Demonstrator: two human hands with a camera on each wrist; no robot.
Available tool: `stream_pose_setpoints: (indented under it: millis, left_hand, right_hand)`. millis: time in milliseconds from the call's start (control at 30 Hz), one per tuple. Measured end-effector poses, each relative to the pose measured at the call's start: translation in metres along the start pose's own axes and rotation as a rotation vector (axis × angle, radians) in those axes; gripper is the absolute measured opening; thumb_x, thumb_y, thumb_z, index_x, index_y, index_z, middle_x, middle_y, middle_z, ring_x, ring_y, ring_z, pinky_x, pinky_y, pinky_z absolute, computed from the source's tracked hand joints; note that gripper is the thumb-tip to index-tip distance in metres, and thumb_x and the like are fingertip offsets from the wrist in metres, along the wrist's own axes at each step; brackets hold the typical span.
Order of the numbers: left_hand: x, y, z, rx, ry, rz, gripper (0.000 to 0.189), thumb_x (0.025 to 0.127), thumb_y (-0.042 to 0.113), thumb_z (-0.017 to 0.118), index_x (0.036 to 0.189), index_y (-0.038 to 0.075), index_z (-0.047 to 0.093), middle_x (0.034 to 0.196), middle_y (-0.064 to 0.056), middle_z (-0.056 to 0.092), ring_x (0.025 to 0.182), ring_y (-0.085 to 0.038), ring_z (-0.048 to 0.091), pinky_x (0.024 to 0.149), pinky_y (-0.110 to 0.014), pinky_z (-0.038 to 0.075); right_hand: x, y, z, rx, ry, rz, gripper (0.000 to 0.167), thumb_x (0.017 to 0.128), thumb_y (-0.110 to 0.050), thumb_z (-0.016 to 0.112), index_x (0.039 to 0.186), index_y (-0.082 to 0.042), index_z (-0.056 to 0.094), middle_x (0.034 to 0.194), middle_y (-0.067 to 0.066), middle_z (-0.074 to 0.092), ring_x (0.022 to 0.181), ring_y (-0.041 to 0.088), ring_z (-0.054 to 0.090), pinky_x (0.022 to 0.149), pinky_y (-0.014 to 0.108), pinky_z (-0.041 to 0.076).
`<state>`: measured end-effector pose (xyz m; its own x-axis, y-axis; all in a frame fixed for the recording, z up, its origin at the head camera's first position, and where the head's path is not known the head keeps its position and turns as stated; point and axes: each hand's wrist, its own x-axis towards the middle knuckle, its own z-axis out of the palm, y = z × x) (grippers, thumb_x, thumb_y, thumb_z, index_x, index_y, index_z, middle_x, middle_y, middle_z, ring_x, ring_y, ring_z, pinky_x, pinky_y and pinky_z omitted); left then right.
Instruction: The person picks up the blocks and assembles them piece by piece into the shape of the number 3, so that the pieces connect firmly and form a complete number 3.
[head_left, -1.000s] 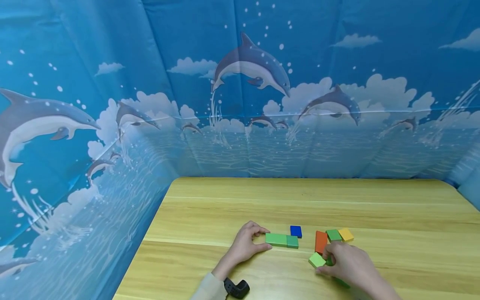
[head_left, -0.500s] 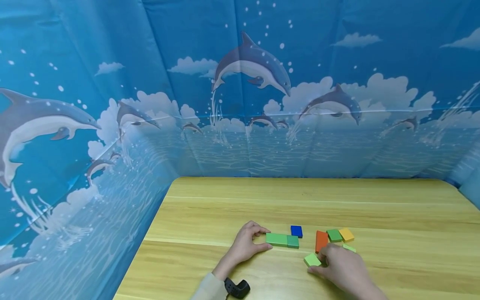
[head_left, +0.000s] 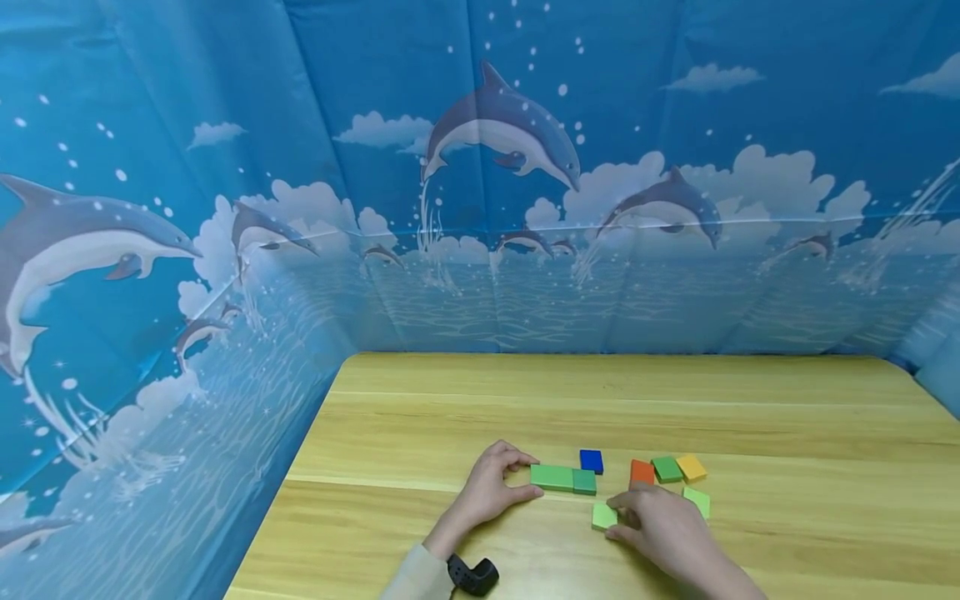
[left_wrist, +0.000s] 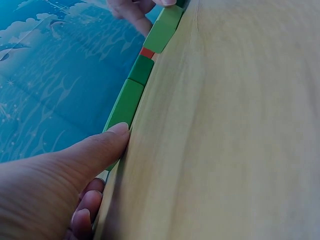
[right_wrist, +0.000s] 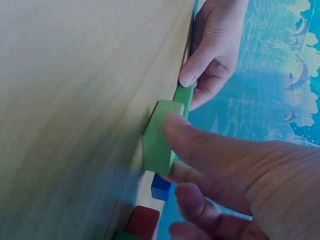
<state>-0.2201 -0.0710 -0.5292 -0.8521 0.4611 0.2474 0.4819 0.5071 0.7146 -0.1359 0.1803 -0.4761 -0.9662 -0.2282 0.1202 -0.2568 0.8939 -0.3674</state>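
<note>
My left hand (head_left: 491,483) holds the left end of a long green block (head_left: 552,477), thumb on the near side and fingers on the far side. Against that block's right end lies a darker green square block (head_left: 584,481). My right hand (head_left: 660,525) pinches a light green block (head_left: 603,516) between thumb and fingers, in front of this pair and apart from it. In the right wrist view the thumb presses on the light green block (right_wrist: 161,137). A blue block (head_left: 591,461) sits just behind the darker green one.
Right of the blue block lie a red block (head_left: 642,472), partly hidden by my right hand, a green block (head_left: 667,469) and a yellow block (head_left: 691,467). Another light green block (head_left: 697,502) is beside my right hand. A dolphin-print curtain (head_left: 480,208) borders the wooden table (head_left: 420,400).
My right hand has moved left, carrying the light green block toward the green pair and turning it straighter. The other light green block on the right has come into view. My left hand stays put.
</note>
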Motion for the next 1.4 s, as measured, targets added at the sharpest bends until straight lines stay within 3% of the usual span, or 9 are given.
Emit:
stream_pose_setpoints:
  millis: [233,533,1400]
  left_hand:
    - [-0.001,0.000,0.000,0.005,0.004,0.000,0.037,0.076,0.033,0.080,0.108,0.017,0.070,0.094,0.008,0.052,0.082,-0.006,0.046,0.074,-0.023,0.042]
    - [-0.002,-0.002,0.001,-0.007,0.003,-0.005,0.037,0.077,0.035,0.079,0.109,0.018,0.070,0.094,0.010,0.051,0.082,-0.006,0.046,0.075,-0.023,0.042]
    - [-0.001,-0.002,0.002,-0.001,0.013,0.005,0.037,0.076,0.033,0.080,0.108,0.018,0.070,0.095,0.009,0.051,0.082,-0.005,0.046,0.075,-0.023,0.042]
  right_hand:
    - [0.005,0.003,0.001,-0.014,0.056,-0.085,0.033,0.067,-0.029,0.084,0.095,-0.012,0.076,0.065,-0.013,0.036,0.055,0.002,0.031,0.047,0.021,0.027]
    - [0.013,0.001,0.001,-0.011,0.034,-0.033,0.032,0.067,-0.029,0.085,0.096,-0.017,0.077,0.063,-0.012,0.036,0.053,0.003,0.031,0.048,0.022,0.027]
    - [0.014,0.003,0.002,-0.024,0.092,-0.070,0.028,0.065,-0.030,0.086,0.089,-0.019,0.075,0.064,-0.013,0.037,0.053,0.000,0.032,0.046,0.022,0.028]
